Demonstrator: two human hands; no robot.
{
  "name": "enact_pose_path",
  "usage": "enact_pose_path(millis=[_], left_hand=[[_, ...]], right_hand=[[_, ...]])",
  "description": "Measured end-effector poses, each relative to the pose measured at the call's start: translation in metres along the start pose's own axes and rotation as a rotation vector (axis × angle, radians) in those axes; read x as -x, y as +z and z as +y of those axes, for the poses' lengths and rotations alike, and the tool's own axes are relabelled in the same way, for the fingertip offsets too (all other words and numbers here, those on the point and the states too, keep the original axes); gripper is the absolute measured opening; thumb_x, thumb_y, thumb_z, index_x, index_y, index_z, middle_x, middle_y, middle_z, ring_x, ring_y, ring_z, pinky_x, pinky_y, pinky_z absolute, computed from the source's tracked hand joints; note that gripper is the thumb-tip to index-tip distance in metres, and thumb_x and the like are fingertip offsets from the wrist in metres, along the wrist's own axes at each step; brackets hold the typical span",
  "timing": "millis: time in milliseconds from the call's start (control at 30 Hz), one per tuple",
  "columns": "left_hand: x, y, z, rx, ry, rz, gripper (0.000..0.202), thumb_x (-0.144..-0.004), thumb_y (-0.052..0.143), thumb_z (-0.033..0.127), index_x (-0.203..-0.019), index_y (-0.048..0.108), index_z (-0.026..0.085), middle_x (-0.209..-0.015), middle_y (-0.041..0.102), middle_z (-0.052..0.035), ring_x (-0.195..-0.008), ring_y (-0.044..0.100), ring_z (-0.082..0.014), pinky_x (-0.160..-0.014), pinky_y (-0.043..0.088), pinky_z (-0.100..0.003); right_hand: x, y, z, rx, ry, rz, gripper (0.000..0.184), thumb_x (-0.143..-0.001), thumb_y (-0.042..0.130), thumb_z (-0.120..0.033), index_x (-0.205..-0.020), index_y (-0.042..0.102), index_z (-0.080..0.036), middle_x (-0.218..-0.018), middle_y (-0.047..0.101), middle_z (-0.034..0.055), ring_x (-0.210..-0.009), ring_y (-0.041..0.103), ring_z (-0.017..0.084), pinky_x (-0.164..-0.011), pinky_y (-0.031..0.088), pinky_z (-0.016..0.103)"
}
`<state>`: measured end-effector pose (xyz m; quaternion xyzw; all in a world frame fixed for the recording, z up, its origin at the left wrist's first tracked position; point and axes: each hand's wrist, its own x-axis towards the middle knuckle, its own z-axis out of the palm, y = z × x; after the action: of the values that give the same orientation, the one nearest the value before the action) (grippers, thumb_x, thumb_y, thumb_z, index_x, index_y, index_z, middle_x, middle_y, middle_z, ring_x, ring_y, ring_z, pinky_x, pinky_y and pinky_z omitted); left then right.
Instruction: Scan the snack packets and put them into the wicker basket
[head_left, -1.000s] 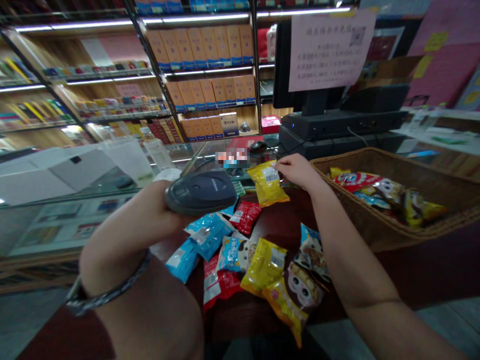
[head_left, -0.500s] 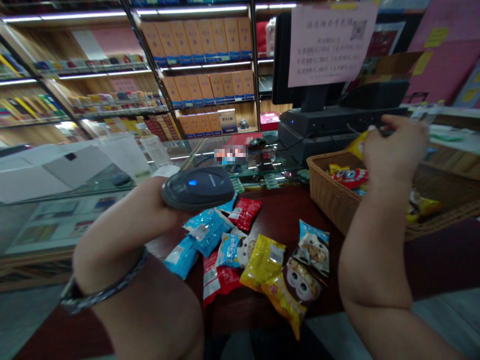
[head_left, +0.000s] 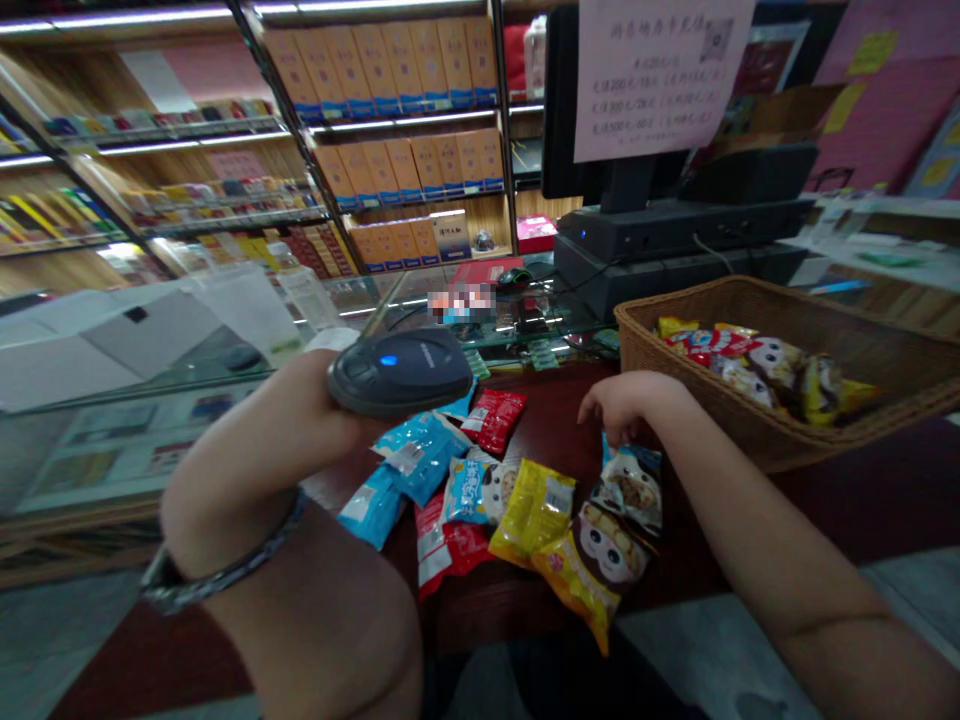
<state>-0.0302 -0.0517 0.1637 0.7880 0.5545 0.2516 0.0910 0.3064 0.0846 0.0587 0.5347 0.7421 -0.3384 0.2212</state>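
My left hand is closed around a dark barcode scanner with a lit blue light, above the snack bags. My right hand hangs with fingers apart and pointing down, at the top edge of a blue and black snack bag; whether they touch it I cannot tell. Beside that bag lie a yellow bag with a cartoon face and a plain yellow bag. Farther left are a blue-and-white bag, red bags and several blue bags.
A wicker basket with several snack bags in it stands at the right. Behind the dark red tabletop are a glass counter, a monitor bearing a paper sign, and boxed shelves. A white box is at the left.
My right hand has let go of a yellow bag at the basket and come down left to the blue and black bag. My left hand keeps the scanner nearly still.
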Motion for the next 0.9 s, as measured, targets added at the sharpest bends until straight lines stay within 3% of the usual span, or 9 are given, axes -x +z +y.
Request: enact_pose_path(millis=[100,200,300,400,467,567,700,800,900], left_hand=[[0.002,-0.002,0.001,-0.018,-0.011,-0.015,0.036,-0.071,0.071,0.038,-0.102,0.077,0.019,-0.088,0.078,-0.0028,-0.083,0.069,-0.0239,-0.081,0.059,-0.037],[0.004,-0.004,0.003,-0.023,-0.018,0.006,0.04,-0.072,0.069,0.037,-0.108,0.076,0.019,-0.09,0.078,-0.0031,-0.086,0.069,-0.0246,-0.084,0.058,-0.039],[0.006,-0.005,0.006,0.014,0.018,0.047,0.045,-0.073,0.068,0.036,-0.114,0.074,0.019,-0.1,0.078,-0.0044,-0.087,0.068,-0.0233,-0.085,0.058,-0.037],[0.006,-0.006,0.006,0.006,0.01,0.034,0.042,-0.071,0.07,0.036,-0.109,0.075,0.019,-0.1,0.079,-0.0045,-0.084,0.068,-0.0227,-0.082,0.059,-0.036],[0.006,-0.006,0.004,-0.003,-0.008,0.022,0.037,-0.071,0.071,0.036,-0.103,0.077,0.018,-0.094,0.08,-0.0043,-0.081,0.068,-0.0226,-0.079,0.059,-0.036],[0.006,-0.006,0.002,0.005,-0.014,0.027,0.037,-0.072,0.07,0.038,-0.101,0.077,0.017,-0.085,0.079,-0.0031,-0.076,0.066,-0.0208,-0.076,0.058,-0.035],[0.006,-0.006,0.006,0.017,0.013,0.035,0.043,-0.074,0.067,0.036,-0.112,0.074,0.018,-0.09,0.078,-0.0022,-0.078,0.065,-0.0191,-0.08,0.058,-0.034],[0.006,-0.006,0.012,0.015,0.051,0.055,0.047,-0.072,0.064,0.036,-0.115,0.073,0.017,-0.097,0.078,-0.0029,-0.078,0.064,-0.018,-0.082,0.057,-0.033],[0.006,-0.006,0.017,-0.021,0.062,0.08,0.047,-0.071,0.062,0.036,-0.113,0.074,0.016,-0.094,0.077,-0.0027,-0.071,0.061,-0.0163,-0.076,0.057,-0.031]], right_hand=[[-0.008,0.013,0.009,0.139,0.084,-0.015,0.089,-0.047,0.086,-0.02,-0.132,0.063,-0.019,-0.103,0.074,0.0109,-0.082,0.072,0.026,-0.067,0.055,0.031],[-0.009,0.015,0.01,0.215,0.074,0.03,0.065,-0.049,0.083,-0.018,-0.113,0.073,-0.019,-0.101,0.075,0.0076,-0.088,0.071,0.026,-0.07,0.054,0.03],[-0.009,0.012,0.008,0.244,0.043,0.009,0.039,-0.053,0.077,-0.013,-0.092,0.077,-0.018,-0.09,0.075,0.0049,-0.085,0.07,0.024,-0.07,0.051,0.029],[-0.012,0.008,0.011,0.203,0.032,0.019,0.025,-0.059,0.072,-0.013,-0.083,0.077,-0.016,-0.08,0.073,0.0046,-0.078,0.068,0.022,-0.067,0.049,0.029],[-0.012,0.008,0.016,0.158,0.007,0.056,0.029,-0.06,0.072,-0.016,-0.088,0.077,-0.016,-0.082,0.072,0.0045,-0.078,0.068,0.022,-0.067,0.049,0.028],[-0.007,0.013,0.022,0.142,-0.073,0.075,0.056,-0.056,0.077,-0.021,-0.111,0.073,-0.021,-0.102,0.072,0.0042,-0.09,0.067,0.023,-0.075,0.05,0.029],[0.007,0.034,0.023,0.257,-0.212,0.128,0.088,-0.047,0.085,-0.031,-0.132,0.062,-0.035,-0.143,0.05,0.0056,-0.125,0.052,0.033,-0.101,0.043,0.04],[0.009,0.055,0.023,0.352,-0.184,0.216,0.093,-0.041,0.088,-0.033,-0.129,0.063,-0.04,-0.153,0.036,0.0063,-0.14,0.032,0.042,-0.109,0.033,0.054],[0.003,0.065,0.026,0.311,-0.228,0.248,0.081,-0.042,0.088,-0.032,-0.121,0.067,-0.029,-0.142,0.045,0.0102,-0.131,0.042,0.039,-0.104,0.04,0.047]])
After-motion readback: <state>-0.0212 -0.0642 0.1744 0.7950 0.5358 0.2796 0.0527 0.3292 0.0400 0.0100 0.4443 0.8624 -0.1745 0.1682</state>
